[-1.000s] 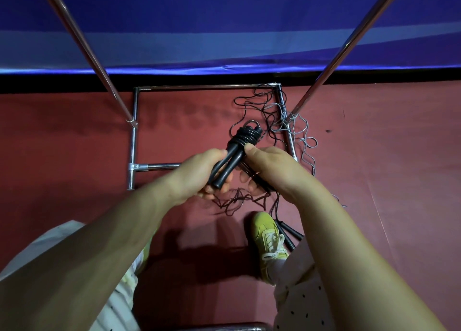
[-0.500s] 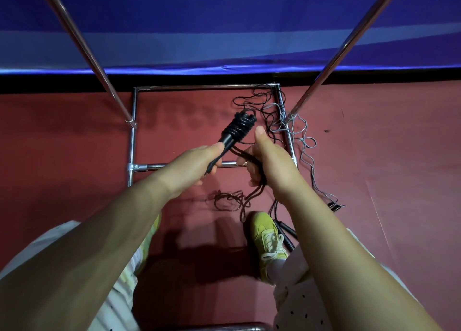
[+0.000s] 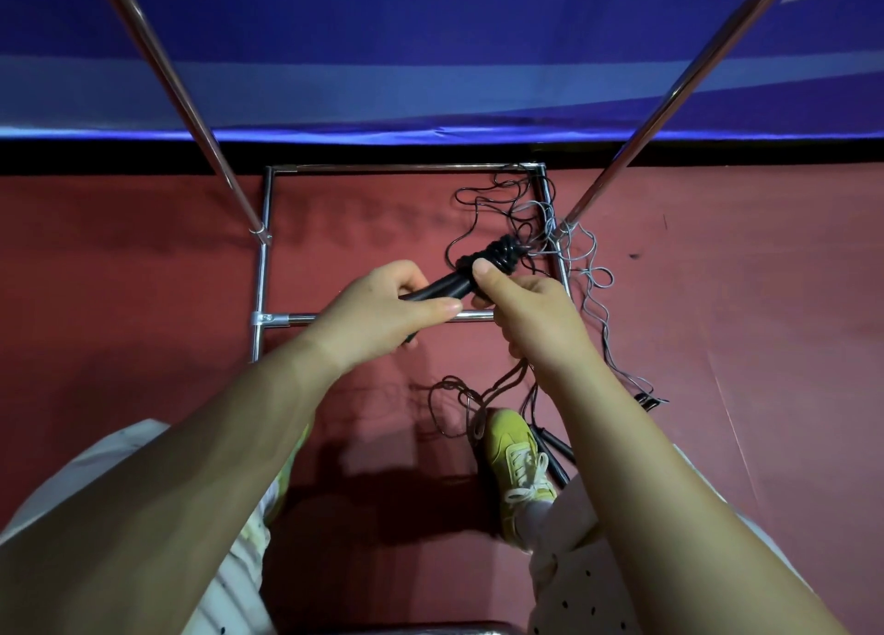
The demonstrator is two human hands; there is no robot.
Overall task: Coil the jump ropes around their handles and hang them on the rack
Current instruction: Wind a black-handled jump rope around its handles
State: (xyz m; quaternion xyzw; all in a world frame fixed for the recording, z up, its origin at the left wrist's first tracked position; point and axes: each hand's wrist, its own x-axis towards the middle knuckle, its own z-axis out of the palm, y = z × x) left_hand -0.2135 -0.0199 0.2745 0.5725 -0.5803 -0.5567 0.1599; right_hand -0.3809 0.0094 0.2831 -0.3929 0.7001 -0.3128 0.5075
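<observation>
My left hand (image 3: 382, 309) grips the black handles (image 3: 445, 285) of a jump rope, which point up and to the right. Black cord is coiled thickly round their far end (image 3: 497, 251). My right hand (image 3: 531, 314) holds the loose black cord, thumb pressed against the coil. The free cord (image 3: 483, 390) hangs from under that hand to the red floor. A chrome rack (image 3: 260, 275) stands in front of me, its uprights rising to both sides.
Tangled black and grey ropes (image 3: 569, 247) lie over the rack's right base bar. More black handles (image 3: 555, 448) lie beside my yellow shoe (image 3: 516, 462). A blue banner (image 3: 430, 50) covers the wall behind.
The handles have tilted flatter and my right hand has come back up against the coil, after dropping lower half a second ago. The loose cord on the floor is shorter.
</observation>
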